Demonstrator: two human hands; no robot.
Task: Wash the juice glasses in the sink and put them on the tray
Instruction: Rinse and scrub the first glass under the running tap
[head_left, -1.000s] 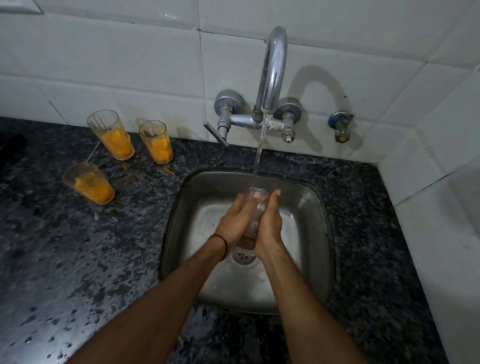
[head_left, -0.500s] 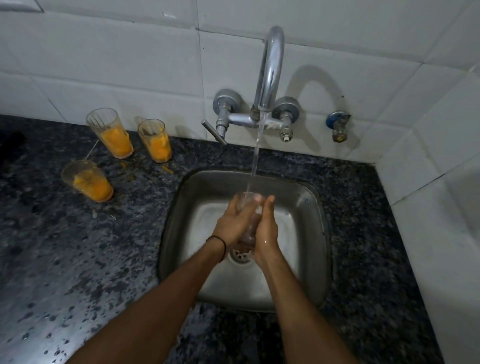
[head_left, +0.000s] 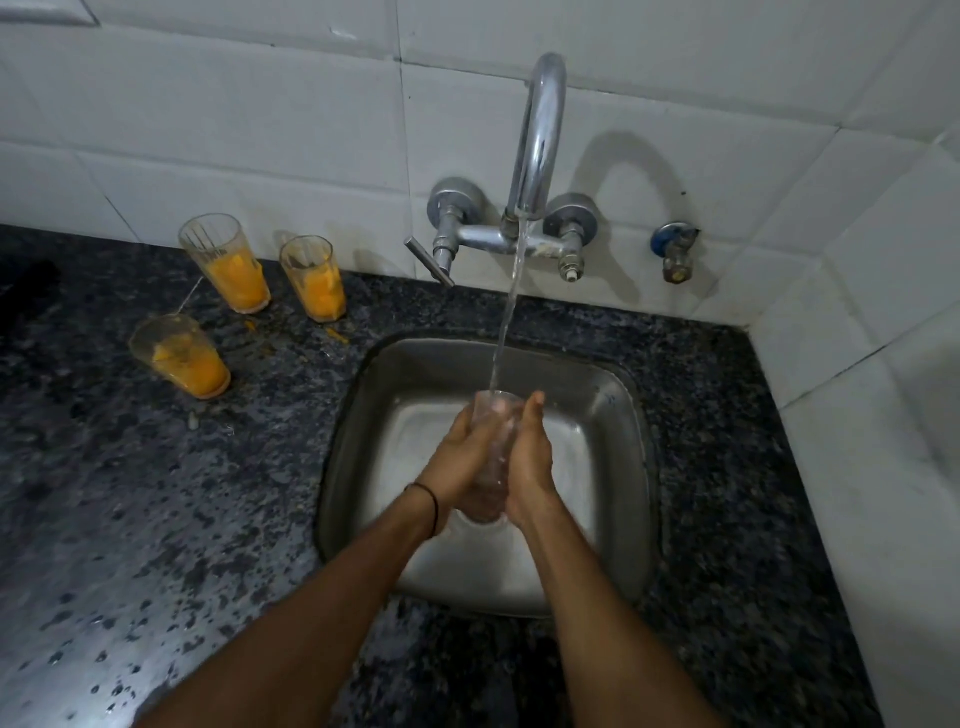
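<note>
A clear juice glass (head_left: 496, 441) stands upright over the steel sink (head_left: 618, 415), pressed between my two palms. My left hand (head_left: 460, 457) wraps its left side and my right hand (head_left: 530, 457) its right side. Water from the tap (head_left: 540, 140) runs straight into the glass's mouth. Three glasses with orange juice left in them stand on the counter at the left: one at the back (head_left: 228, 265), one beside it (head_left: 314, 278), one nearer me (head_left: 179, 356). No tray is in view.
The dark speckled granite counter (head_left: 156, 519) surrounds the sink and carries orange spills near the glasses. White tiled walls close the back and the right side. A small blue-capped valve (head_left: 675, 252) sticks out of the wall right of the tap.
My hands have shifted slightly along the glass while they keep it under the stream. The three juice glasses on the counter have not moved.
</note>
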